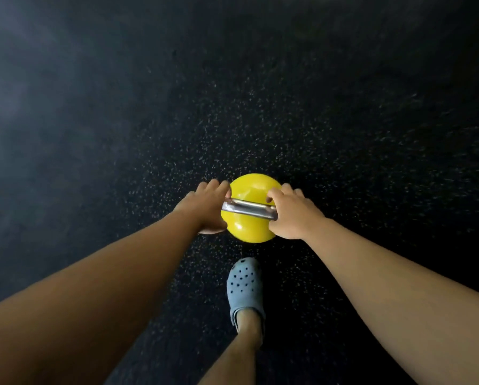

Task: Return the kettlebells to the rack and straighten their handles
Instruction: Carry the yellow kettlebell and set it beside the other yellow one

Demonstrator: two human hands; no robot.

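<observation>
Hands L (205, 208) & R (291, 215) grip yellow kettlebell (251, 230); no legible markings.

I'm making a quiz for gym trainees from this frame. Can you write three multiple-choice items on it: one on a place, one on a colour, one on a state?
1. Where is the kettlebell?
A. on a rack
B. over the dark speckled floor, ahead of the shoe
C. on a bench

2. What colour is its body?
A. yellow
B. red
C. black

3. How is it held?
A. by one hand
B. untouched
C. the left hand and the right hand at either end of the metal handle

Answers: 1 B, only floor surrounds it and no rack shows; 2 A, yellow shows on both sides of the handle; 3 C, each hand wraps one end.
</observation>
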